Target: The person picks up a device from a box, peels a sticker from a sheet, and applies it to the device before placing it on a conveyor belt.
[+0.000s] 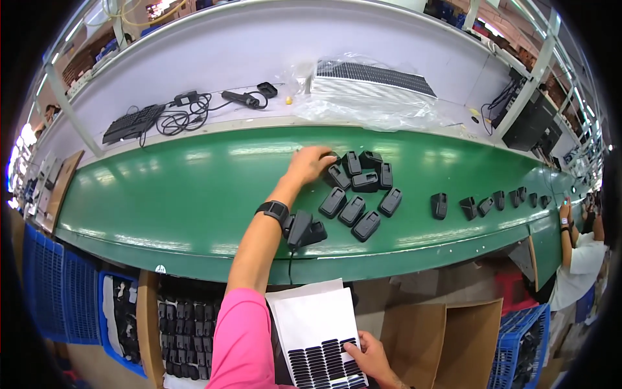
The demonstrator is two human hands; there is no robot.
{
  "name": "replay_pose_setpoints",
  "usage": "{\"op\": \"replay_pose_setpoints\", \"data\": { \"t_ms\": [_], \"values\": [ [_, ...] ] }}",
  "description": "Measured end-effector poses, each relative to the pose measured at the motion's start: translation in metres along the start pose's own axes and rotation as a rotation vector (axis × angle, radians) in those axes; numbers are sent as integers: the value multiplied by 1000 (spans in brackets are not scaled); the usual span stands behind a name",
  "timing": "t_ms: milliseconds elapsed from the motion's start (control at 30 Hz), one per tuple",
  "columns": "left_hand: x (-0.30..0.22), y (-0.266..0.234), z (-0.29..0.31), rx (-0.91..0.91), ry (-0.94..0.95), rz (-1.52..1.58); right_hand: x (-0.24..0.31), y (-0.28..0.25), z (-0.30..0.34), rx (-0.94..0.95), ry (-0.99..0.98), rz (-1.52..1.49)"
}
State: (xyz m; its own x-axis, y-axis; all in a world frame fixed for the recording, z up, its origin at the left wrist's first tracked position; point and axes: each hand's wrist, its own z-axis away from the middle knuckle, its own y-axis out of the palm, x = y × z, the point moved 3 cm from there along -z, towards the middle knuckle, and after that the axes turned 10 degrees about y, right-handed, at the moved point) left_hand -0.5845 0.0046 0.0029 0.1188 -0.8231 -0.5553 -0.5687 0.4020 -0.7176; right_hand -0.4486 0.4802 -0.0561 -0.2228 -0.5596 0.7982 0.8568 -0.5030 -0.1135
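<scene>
No legible words, numbers or signs in view.

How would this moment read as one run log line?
left hand: at edge of black cases | right hand: holding white sheet with black strips | green table: more cases toward right

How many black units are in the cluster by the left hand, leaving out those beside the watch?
10 black units show: one at the left hand, two farthest back, three midway, four nearest. The hand may hide more.
</scene>
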Motion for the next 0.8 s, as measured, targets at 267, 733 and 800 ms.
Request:
{"op": "replay_pose_setpoints", "data": {
  "t_ms": [267, 733, 800],
  "values": [
    [-23, -21, 2, 312, 129, -248, 9, -8, 9, -72, -58, 2],
    [-141, -121, 211, -355, -405, 1104, 11, -19, 8, -113, -110, 22],
    [-163, -102, 253, -289, -522, 1022, 15, -15, 11, -172, -150, 101]
  ]
}}
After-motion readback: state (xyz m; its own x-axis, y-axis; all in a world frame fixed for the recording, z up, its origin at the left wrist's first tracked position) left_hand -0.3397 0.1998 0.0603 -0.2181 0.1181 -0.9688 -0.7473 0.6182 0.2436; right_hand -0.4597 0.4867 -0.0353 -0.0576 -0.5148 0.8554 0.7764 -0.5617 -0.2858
